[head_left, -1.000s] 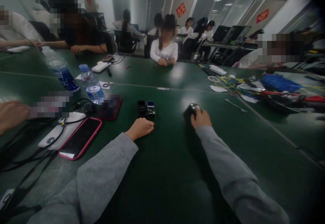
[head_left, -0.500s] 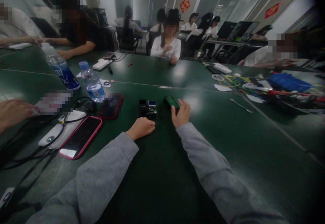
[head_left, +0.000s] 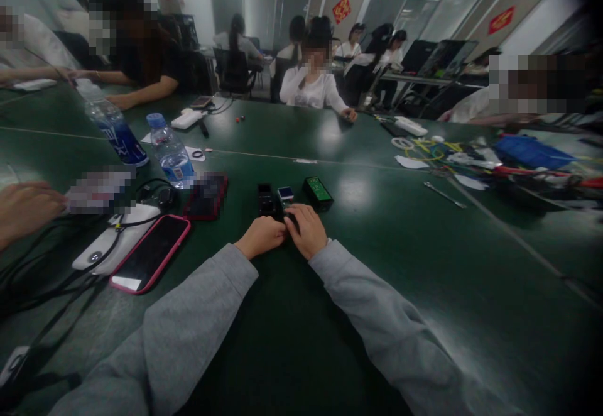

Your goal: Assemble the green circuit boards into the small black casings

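My left hand (head_left: 264,235) rests on the table, curled into a fist just below a small black device (head_left: 264,195). Whether its fingers hold anything is hidden. Beside it, my right hand (head_left: 307,230) has its thumb and fingers around the near part of a small circuit board with a screen (head_left: 285,194). The hand covers most of that board, and the two hands nearly meet. To the right of the board lies a black case with a green circuit board in it (head_left: 318,191), apart from both hands.
On the left are a pink-cased phone (head_left: 151,254), a white power bank (head_left: 104,249), cables, a dark phone (head_left: 206,197) and two bottles (head_left: 173,157). Another person's hand (head_left: 31,208) is at far left. A wrench (head_left: 444,195) and a tool pile (head_left: 532,155) lie right.
My right hand has left the black case and moved left onto the small circuit board, which now sits slightly turned. My left hand has hardly moved. The person opposite has shifted their arms.
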Tool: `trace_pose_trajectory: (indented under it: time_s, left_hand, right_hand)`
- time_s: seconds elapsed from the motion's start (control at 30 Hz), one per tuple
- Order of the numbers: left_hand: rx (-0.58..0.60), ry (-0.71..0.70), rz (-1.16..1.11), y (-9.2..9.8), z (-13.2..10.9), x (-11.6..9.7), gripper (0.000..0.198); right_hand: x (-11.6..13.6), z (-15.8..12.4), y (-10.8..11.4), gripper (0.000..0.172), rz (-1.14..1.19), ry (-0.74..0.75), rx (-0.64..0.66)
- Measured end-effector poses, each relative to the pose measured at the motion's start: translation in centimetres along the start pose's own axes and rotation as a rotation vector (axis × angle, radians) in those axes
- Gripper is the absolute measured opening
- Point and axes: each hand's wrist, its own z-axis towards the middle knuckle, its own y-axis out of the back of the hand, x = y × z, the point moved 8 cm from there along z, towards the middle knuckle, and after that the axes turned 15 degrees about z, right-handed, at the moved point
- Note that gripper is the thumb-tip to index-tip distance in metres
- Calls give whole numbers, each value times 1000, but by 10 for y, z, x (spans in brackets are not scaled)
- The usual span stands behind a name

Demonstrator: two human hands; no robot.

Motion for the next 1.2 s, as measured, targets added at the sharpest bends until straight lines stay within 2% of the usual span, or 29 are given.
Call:
trace_pose_trajectory:
  time_s: [0.1,0.2,0.3,0.47,0.67,0.83,1.07,1.2]
  left_hand:
    - [1,-11,-15,1,-1,0,29]
    - [-19,-14,-29,3,-1,0,28]
    - [-30,-10,-42,4,-1,0,27]
    - [-26,-12,-54,4,-2,0,27]
    - [-21,-9,-48,6,-1,0,26]
    - [-2,-5,-37,5,-1,-1,26]
    - [-39,-5,-50,6,-2,0,26]
    - [-53,-17,-58,6,-3,-1,25]
  right_hand:
    - [-10,-1,8,27,-9,-35,-99]
    - [-18,-3,9,42,-10,-46,-162]
    - [-27,-5,0,53,23,-72,-132]
    - [-35,-7,-7,54,62,-125,-85]
    - [-21,-3,11,48,-44,-89,-191]
    - [-8,1,7,48,-68,-38,-92]
    - [-33,-5,-2,53,-19,-131,-95]
    - [-39,-5,-3,54,21,-142,-83]
